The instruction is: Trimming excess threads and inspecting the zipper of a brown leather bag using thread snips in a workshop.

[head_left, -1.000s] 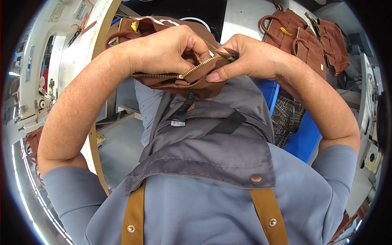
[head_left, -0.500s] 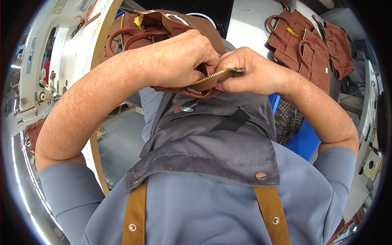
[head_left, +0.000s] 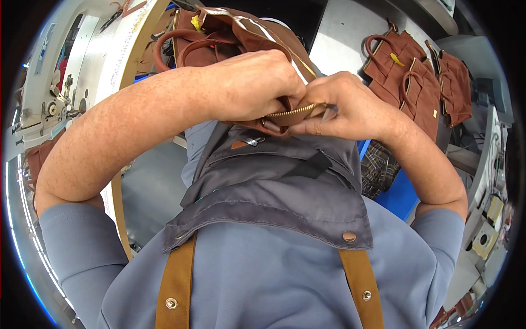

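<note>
A brown handbag (head_left: 252, 41) with rounded handles and a brass zipper lies over my lap, its opening facing up. At the bag's near corner, my left hand (head_left: 263, 82) is closed with its fingers curled into the brown material. My right hand (head_left: 345, 107) pinches the end of the brass-toothed zipper (head_left: 296, 112) between thumb and fingers. Between the two hands the zipper curves in a short arc. My left fingertips are partly hidden by the hand and the bag. A yellow tag (head_left: 196, 23) hangs by the handles.
Several brown bags (head_left: 397, 68) lie on a pale surface at the far right. Below them, a blue bin (head_left: 402, 192) holds dark patterned material. At the left stands a white sewing machine (head_left: 55, 93) beside a table edge (head_left: 129, 60) with a ruler strip.
Both hands have shifted slightly lower in view with the zipper end still held. More of the bag's far zipper and pale inner edge now shows.
</note>
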A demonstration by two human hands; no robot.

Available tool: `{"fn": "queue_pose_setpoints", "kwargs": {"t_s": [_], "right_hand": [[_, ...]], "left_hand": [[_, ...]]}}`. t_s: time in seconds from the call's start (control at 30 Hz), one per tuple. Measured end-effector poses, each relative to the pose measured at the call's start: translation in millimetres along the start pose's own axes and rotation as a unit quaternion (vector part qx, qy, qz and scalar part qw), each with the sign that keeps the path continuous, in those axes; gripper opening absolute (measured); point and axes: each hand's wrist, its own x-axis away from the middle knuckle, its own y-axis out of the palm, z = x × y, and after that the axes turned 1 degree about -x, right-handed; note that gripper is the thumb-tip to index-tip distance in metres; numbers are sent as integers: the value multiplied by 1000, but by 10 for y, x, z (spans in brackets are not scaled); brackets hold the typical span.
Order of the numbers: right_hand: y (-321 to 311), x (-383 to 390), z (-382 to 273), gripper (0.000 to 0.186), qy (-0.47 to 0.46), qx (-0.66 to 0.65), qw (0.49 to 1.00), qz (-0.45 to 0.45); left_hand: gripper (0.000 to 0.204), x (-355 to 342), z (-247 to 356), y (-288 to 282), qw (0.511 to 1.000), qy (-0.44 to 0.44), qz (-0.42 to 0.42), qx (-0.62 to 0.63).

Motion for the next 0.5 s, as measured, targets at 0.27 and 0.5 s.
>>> {"fn": "queue_pose_setpoints", "kwargs": {"t_s": [0.27,0.5], "right_hand": [[44,-19,51,15,-39,-2,996,76],[93,-19,69,15,-195,72,965,159]], "left_hand": [[12,-14,49,-95,999,-28,19,15],[15,-11,34,-134,998,54,35,11]]}}
